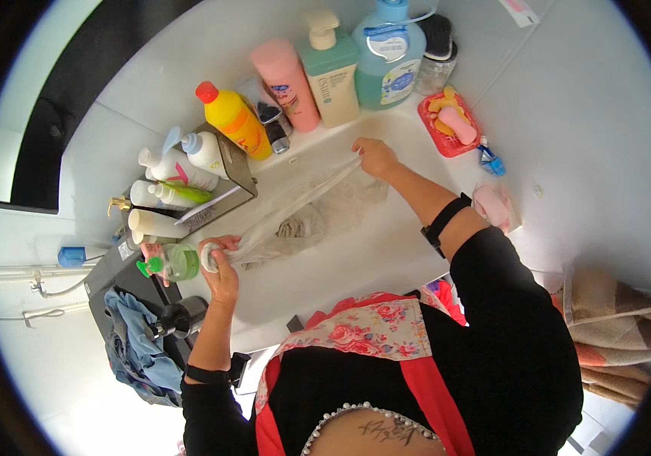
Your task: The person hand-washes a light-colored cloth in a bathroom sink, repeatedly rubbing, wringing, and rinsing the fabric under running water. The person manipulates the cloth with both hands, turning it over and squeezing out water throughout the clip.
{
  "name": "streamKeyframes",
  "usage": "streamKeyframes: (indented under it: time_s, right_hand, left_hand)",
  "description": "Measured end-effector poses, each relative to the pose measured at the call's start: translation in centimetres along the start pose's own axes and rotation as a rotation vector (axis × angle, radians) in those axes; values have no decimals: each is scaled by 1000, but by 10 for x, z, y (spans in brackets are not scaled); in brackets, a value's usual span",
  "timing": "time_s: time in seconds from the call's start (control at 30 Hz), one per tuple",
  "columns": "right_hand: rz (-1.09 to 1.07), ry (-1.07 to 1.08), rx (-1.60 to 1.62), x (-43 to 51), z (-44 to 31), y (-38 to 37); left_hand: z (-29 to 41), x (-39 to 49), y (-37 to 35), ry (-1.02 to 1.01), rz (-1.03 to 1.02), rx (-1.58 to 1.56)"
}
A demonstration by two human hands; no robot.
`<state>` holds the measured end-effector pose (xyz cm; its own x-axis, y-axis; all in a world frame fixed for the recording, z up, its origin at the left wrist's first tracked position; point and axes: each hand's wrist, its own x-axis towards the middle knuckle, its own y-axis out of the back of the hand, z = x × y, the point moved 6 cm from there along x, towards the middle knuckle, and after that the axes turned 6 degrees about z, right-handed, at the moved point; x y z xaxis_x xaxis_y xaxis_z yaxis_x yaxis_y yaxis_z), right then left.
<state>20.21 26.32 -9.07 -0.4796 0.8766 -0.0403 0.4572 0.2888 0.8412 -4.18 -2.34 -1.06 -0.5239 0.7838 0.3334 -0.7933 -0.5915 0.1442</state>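
Thin, whitish wet fabric [302, 196] is stretched slantwise over a white washbasin [382, 245]. At its lower left end, my left hand [222, 276] grips a bunched fold of it, near the basin's left side. The upper right end is pinched in the fingers of my right hand [378, 158], towards the back of the basin. Between my hands the cloth sags in a sheer sheet, and its lower part hangs down to the basin floor. A darker crumpled patch shows in the middle; whether it is the same cloth I cannot tell.
Several bottles, among them a yellow bottle [240, 122] and a pump bottle [330, 80], line the back ledge. A grey caddy [240, 176] stands left, beside a green-topped pump bottle [180, 262]. A red soap dish [451, 149] sits right. Folded clothes [143, 347] lie far left.
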Motion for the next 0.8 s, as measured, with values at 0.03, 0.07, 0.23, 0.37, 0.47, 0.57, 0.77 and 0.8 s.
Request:
streamKeyframes:
  time_s: [0.03,0.07,0.23,0.37,0.47,0.57,0.77,0.8]
  right_hand:
    - [-105,70,-34,3,-3,-8]
    - [-187,106,-100,3,-3,-13]
    - [-28,583,-572,-25,-21,-19]
    - [-627,438,-614,-58,13,-58]
    - [-337,298,-596,-51,7,-62]
    - [-376,516,-506,-60,-16,-87]
    - [-198,422,-554,-37,10,-99]
    - [-143,392,-561,-43,11,-101]
  left_hand:
    - [-3,-1,6,38,0,110]
    - [-2,1,9,3,-3,173]
    - [-30,-10,-43,-131,-887,909]
    - [-83,-8,-86,242,-1100,899]
    - [-115,27,-126,2,-661,850]
    - [-152,17,-161,-160,-784,904]
    - [-175,24,-137,258,-575,644]
    - [-174,25,-128,347,-532,581]
